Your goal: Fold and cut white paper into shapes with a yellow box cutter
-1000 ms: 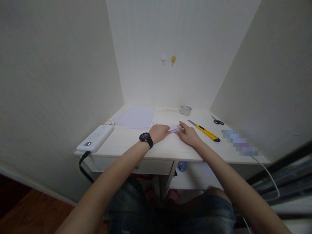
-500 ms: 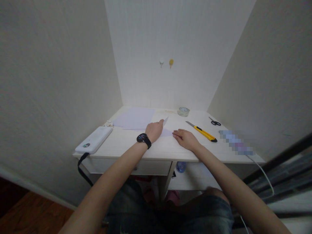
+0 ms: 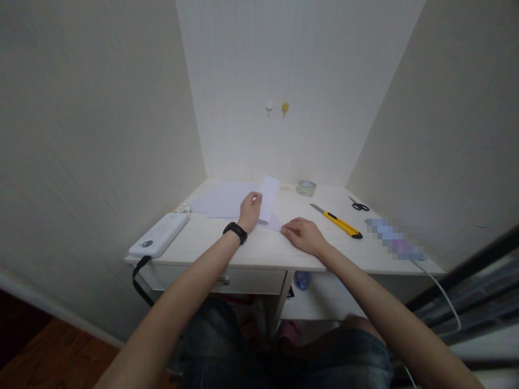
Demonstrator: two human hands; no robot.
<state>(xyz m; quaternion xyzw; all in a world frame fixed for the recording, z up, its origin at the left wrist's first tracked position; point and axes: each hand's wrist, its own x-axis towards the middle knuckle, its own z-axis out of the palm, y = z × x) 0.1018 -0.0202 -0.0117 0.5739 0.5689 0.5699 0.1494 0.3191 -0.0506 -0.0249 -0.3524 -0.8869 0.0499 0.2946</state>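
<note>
My left hand, with a black watch at the wrist, is closed on a folded sheet of pale paper. One flap of that sheet stands up from the desk. Its lower part lies flat and comes to a point toward the right. My right hand rests on the desk, fingers pinched together at this pointed corner. Behind my left hand lie several pale paper sheets, partly covered by it.
On the white desk, a yellow utility knife lies to the right with its blade out. Beyond it are black scissors and a tape roll. A white device with a strap sits at the left edge.
My left hand has moved slightly left and raised the paper flap, so more of it shows upright. The fingers of my right hand have drawn into a pinch at the paper's corner.
</note>
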